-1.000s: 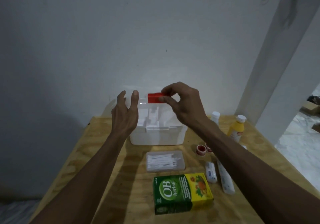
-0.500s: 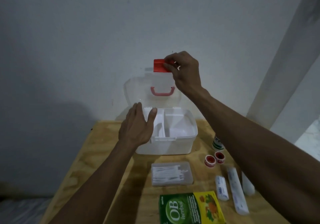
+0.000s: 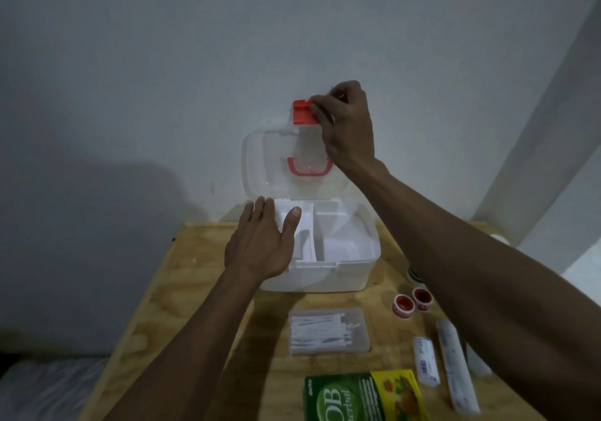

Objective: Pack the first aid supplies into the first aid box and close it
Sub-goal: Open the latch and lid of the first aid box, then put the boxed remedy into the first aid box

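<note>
Right hand [image 3: 346,125], fingers curled, pinches red latch [image 3: 304,113] on raised clear lid [image 3: 266,160], upper centre of frame. Left hand [image 3: 260,242], fingers straight, rests on left rim of white first aid box [image 3: 325,277], centre frame, on wooden table [image 3: 182,284]. Cotton swab case [image 3: 328,331], green box [image 3: 361,398] below.

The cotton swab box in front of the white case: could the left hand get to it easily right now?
Probably yes. The left hand only rests on the first aid box rim, holding nothing, and the cotton swab box lies just behind it on the table, uncovered.
</note>
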